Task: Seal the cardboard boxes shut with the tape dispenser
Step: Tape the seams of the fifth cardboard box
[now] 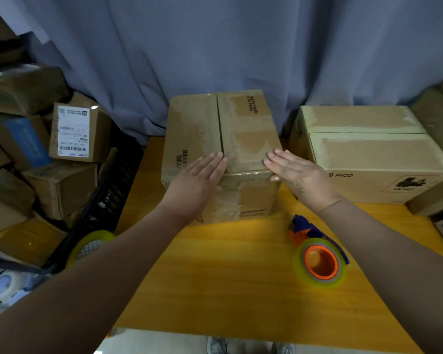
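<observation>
A worn brown cardboard box (243,123) stands at the middle back of the yellow table (228,277), its two top flaps folded down with a dark seam between them. My left hand (197,180) lies flat on the near left flap, fingers apart. My right hand (297,175) rests flat on the near right corner of the same box. The tape dispenser (317,256), purple and orange with a roll of clear tape, lies on the table at the right, in front of my right forearm, held by neither hand.
A larger pale box (374,154) marked PICO stands to the right. Several cardboard boxes (72,131) pile up at the left beside a black crate (108,200). A spare tape roll (92,244) lies by the crate. A blue curtain (241,47) hangs behind.
</observation>
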Demonstrator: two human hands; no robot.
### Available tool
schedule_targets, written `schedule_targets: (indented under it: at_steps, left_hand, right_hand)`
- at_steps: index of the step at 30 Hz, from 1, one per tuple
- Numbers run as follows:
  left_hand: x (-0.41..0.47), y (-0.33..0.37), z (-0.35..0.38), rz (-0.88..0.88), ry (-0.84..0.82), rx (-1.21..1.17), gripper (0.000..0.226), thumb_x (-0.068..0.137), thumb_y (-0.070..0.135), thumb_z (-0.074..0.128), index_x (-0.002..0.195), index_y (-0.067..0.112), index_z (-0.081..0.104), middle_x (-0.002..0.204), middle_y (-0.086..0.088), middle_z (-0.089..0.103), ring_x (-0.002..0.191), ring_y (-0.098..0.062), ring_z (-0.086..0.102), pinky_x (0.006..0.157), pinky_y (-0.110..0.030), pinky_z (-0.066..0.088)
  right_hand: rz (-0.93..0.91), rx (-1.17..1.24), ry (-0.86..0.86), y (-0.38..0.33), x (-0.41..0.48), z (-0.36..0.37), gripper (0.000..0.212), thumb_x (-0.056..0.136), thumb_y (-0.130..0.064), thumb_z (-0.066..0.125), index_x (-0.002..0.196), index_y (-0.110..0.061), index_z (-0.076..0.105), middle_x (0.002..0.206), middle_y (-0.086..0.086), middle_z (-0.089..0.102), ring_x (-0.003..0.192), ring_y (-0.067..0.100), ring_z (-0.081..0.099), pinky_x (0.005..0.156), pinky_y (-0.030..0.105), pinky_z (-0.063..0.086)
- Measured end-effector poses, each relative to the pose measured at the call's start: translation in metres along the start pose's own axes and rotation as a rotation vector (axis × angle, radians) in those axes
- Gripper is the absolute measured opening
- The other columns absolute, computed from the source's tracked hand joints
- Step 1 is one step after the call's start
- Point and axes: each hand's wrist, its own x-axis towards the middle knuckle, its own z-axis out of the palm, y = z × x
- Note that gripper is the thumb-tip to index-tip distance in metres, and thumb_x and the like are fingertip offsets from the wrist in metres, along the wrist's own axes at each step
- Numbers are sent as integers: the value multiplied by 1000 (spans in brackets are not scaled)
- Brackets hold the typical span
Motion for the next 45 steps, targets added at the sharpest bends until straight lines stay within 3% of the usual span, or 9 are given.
schedule_targets:
  at_steps: [8,13,16,20,24,27,37,42,45]
  left_hand:
    - [-19,-28,-4,8,-39,-16,66,98,47,37,152,13,18,158,-2,17,146,-16,17,115,-26,8]
    - [-59,-75,-8,48,-85,-98,82,91,71,4,149,15,17,154,2,17,143,-15,16,116,-29,5]
    - [-52,-77,-16,-83,-12,-450,75,94,65,9,146,18,35,153,5,27,142,-4,13,115,-21,2]
    - [-30,-76,-18,-159,15,-611,43,103,30,34,143,17,40,152,3,32,140,-4,13,113,-21,4]
    - [-31,-88,-2,-124,1,-666,44,101,37,40,141,19,42,150,5,34,140,-5,15,117,-28,12]
    - [-34,-93,11,-33,63,-582,70,93,65,26,139,17,47,146,6,35,140,-12,22,113,-29,21]
    - [-31,-102,18,147,-19,-131,70,86,61,35,140,16,40,143,-10,48,132,-31,44,109,-46,32]
    - [-19,-74,-13,46,34,-71,67,94,54,23,121,9,64,130,-11,60,123,-26,55,109,-39,32]
    - [9,-39,-23,18,13,-163,65,97,53,16,144,15,40,155,-7,29,144,-20,24,117,-36,14]
  right_hand:
    - [89,-221,-16,-12,-3,-4,55,85,-24,65,134,-2,51,138,18,51,129,33,45,110,31,33]
    - [198,-304,-189,-52,2,-28,79,87,-74,2,149,-25,-3,156,-2,4,145,11,-2,119,35,-9]
    - [207,-274,-180,-100,40,-26,78,85,-67,-16,149,-27,1,156,-5,-7,145,11,-11,117,39,-15]
    - [273,-178,-362,-142,103,3,60,100,-52,4,153,-24,3,160,-4,-7,147,11,-8,115,41,-19]
    - [401,-220,-478,-142,116,33,63,101,-51,7,153,-18,-4,161,-1,-9,147,13,-9,117,43,-14]
    - [303,-458,-443,-139,111,42,74,97,-58,8,153,-12,-3,161,7,-4,148,17,-3,117,45,-14]
    - [193,-680,-430,-139,107,44,93,90,-68,20,150,-2,-8,159,19,2,148,28,2,113,52,-17]
    - [198,-480,-343,-124,92,6,82,81,-65,-16,153,-29,0,161,3,1,148,21,0,111,48,-23]
    - [345,-466,-375,-104,85,-12,63,95,-58,-5,153,-35,2,161,0,-3,148,20,-6,111,50,-23]
